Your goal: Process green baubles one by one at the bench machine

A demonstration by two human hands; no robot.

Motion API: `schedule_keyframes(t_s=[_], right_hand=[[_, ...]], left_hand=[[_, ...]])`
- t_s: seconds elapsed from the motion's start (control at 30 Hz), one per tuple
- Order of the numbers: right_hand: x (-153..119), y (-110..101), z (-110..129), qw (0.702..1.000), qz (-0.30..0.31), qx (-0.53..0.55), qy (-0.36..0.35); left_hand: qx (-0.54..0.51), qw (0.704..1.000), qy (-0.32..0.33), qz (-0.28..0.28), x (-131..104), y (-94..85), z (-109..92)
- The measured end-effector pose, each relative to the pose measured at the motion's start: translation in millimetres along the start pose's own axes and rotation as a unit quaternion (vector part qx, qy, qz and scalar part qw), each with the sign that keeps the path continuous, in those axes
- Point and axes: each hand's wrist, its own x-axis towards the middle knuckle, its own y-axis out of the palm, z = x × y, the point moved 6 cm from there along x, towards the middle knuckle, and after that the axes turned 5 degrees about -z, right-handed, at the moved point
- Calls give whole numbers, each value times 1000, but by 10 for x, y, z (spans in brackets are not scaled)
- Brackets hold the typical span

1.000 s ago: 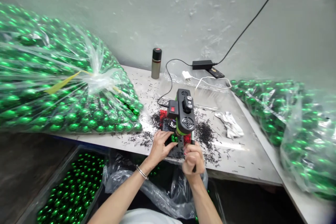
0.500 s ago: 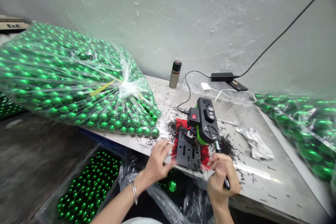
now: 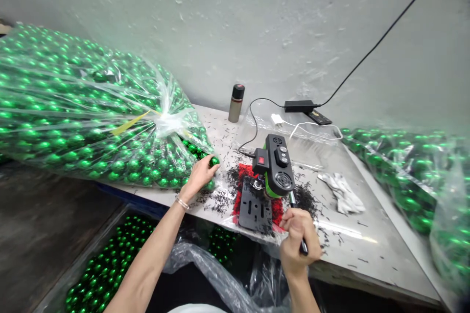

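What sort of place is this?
Probably a small workshop or factory workstation: a lever-operated machine on a table strewn with small black bits, beside a large clear bag of shiny green balls.

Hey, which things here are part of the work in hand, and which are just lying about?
Seemingly part of the job:
Green ball, touched by the left hand
Bag of green balls
Black machine, its handle in the right hand
Black adapter, wired to the machine

Probably just lying about:
White gloves
Bottle
White plug
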Motion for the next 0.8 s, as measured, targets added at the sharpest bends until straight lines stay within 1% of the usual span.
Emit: schedule_keyframes(t_s=[0.03, 0.07, 0.1, 0.13, 0.17, 0.2, 0.23, 0.27, 0.33, 0.37, 0.4, 0.47, 0.57, 0.63, 0.7, 0.8], right_hand=[[-5, 2, -6, 1000, -1, -1, 2], [-11, 4, -13, 1000, -3, -3, 4], [-16, 4, -18, 1000, -5, -6, 6], [-18, 4, -19, 1000, -8, -9, 5], [-19, 4, -14, 1000, -9, -11, 2], [-17, 5, -6, 1000, -9, -13, -4], [-13, 8, 5, 1000, -6, -14, -9], [-6, 11, 16, 1000, -2, -14, -12], [11, 19, 38, 1000, 8, -13, -15], [20, 23, 49, 1000, 13, -13, -16], [29, 26, 59, 1000, 16, -14, -17], [42, 31, 79, 999, 19, -16, -21], [47, 35, 91, 999, 22, -18, -26], [43, 37, 92, 999, 25, -17, -30], [38, 36, 92, 999, 28, -16, -35], [35, 36, 98, 998, 33, -17, -42]], left_hand=[[-113, 993, -37, 15, -72, 8, 5], [-231, 969, -80, 30, -154, 34, 8], [-336, 933, -122, 46, -245, 78, 6], [-413, 895, -160, 59, -338, 132, -3], [-464, 862, -192, 71, -431, 193, -13], [-497, 835, -221, 83, -519, 259, -25], [-516, 816, -243, 94, -599, 327, -37], [-526, 803, -260, 104, -669, 398, -52], [-527, 794, -275, 129, -776, 550, -90], [-518, 797, -276, 142, -815, 630, -111], [-501, 807, -271, 156, -846, 710, -135], [-444, 846, -238, 172, -879, 847, -186], [-324, 923, -135, 155, -873, 937, -292], [-238, 958, -57, 152, -875, 953, -384], [-160, 974, 15, 161, -890, 957, -477], [-90, 979, 113, 146, -915, 932, -604]])
